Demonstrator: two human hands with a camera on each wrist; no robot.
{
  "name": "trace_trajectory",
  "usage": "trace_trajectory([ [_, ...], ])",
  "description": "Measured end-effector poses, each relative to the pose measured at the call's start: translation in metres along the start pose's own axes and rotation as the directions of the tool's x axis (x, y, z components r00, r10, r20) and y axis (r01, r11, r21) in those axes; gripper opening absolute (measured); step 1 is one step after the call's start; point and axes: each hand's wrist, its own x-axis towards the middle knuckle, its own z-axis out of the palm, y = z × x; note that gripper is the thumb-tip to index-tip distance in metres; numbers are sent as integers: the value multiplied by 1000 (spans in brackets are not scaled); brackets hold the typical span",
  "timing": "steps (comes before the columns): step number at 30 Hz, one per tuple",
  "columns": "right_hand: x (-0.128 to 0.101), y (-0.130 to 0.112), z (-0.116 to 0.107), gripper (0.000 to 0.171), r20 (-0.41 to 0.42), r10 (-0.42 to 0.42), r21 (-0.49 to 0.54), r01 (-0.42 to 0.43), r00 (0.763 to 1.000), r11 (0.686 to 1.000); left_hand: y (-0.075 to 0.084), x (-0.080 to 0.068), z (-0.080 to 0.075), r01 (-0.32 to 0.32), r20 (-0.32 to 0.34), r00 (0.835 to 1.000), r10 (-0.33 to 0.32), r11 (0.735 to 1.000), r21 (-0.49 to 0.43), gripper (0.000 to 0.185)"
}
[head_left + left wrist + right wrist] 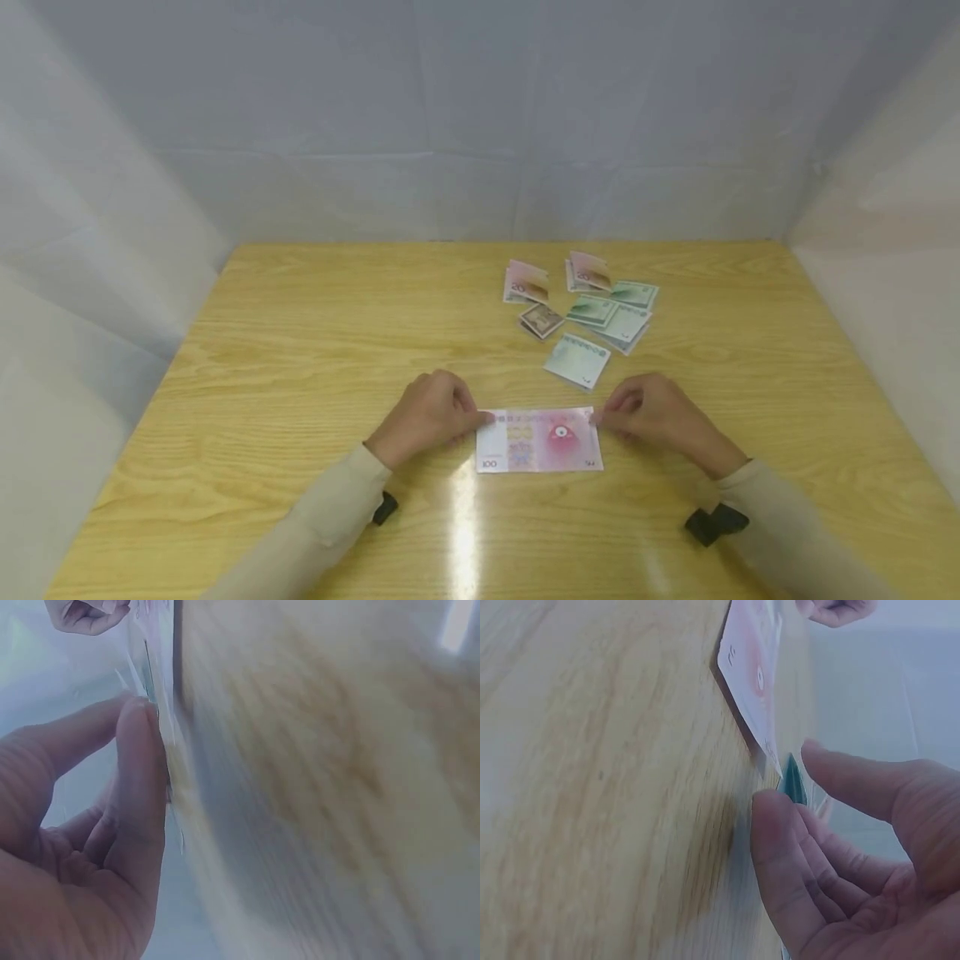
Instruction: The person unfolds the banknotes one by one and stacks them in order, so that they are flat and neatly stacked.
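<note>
A pink 100 banknote [538,440] lies unfolded, with a vertical crease across its middle. The left hand [435,417] pinches its far left corner between thumb and index finger; the left wrist view shows those fingertips [137,712] together at the note's edge. At the far right corner is the right hand [656,417]. In the right wrist view, a gap separates its thumb and index fingertips [772,814], with the note's corner [769,754] close by that gap. Whether the right fingers touch the paper is hard to tell.
Beyond the hands lie folded notes: two pink 20 notes [527,282], a small brown note [541,320], and several green notes [577,361], some overlapping. The wooden table [300,333] meets a pale sheet [480,192] behind and at both sides.
</note>
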Motion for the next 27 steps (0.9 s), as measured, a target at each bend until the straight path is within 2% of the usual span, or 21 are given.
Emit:
trace_trajectory([
  [8,5,6,-6,25,-78,-40,46,44,996,998,9,13,-2,-105,-57,993,107,994,37,18],
  [15,9,8,-8,34,-142,-6,87,19,990,996,18,30,3,-205,-78,974,211,976,78,19],
  [23,13,7,-10,45,-163,38,181,-8,986,983,34,52,10,-297,0,954,300,946,127,26],
  [27,14,5,-11,51,-145,77,248,-39,986,968,40,61,16,-357,48,934,354,922,148,32],
])
